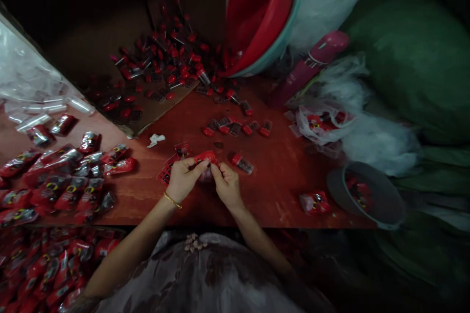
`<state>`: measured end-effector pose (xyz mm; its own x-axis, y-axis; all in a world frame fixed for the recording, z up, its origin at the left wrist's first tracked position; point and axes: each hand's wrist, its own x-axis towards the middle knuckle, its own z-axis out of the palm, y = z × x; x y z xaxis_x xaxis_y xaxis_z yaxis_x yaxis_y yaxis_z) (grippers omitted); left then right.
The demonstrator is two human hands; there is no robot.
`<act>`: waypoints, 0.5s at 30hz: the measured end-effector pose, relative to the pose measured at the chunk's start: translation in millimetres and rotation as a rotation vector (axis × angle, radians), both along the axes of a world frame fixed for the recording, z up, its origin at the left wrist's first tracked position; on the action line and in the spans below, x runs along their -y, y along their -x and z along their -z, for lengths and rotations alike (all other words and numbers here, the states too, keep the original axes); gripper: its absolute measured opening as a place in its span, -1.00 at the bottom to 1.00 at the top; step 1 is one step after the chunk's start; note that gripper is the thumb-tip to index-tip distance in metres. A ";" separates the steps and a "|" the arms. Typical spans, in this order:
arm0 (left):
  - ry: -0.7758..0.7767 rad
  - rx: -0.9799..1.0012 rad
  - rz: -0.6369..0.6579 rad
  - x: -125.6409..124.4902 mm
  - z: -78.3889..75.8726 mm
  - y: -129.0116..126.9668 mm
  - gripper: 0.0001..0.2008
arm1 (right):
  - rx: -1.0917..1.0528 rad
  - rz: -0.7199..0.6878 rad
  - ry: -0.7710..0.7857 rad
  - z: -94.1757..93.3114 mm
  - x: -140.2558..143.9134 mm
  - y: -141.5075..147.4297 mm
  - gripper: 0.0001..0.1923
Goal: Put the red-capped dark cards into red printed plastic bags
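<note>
No legible writing anywhere

The packets (55, 181) heaped left of the hands carry a yellow and black round mark on red, too small and blurred to read as letters. The red card (206, 157) pinched above the hands shows a pale round emblem, unreadable. The pink bottle (312, 66), far right of and beyond the hands, bears faint pale lettering along its side that cannot be made out either.
</note>
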<state>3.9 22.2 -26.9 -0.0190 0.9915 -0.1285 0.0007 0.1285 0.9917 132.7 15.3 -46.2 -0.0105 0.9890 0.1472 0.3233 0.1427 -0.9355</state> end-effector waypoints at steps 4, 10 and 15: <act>0.012 -0.026 -0.084 2.9 -1.0 -6.3 -0.73 | 0.028 0.036 -0.054 3.2 0.3 0.7 -0.63; 0.159 0.291 -0.105 -0.1 3.1 -5.4 -0.70 | 0.006 -0.056 -0.016 -1.7 -3.1 -4.6 -0.71; 0.369 0.522 -0.249 -8.6 -3.7 -0.1 -0.67 | 0.426 0.018 -0.182 -1.7 -7.9 -48.1 -0.68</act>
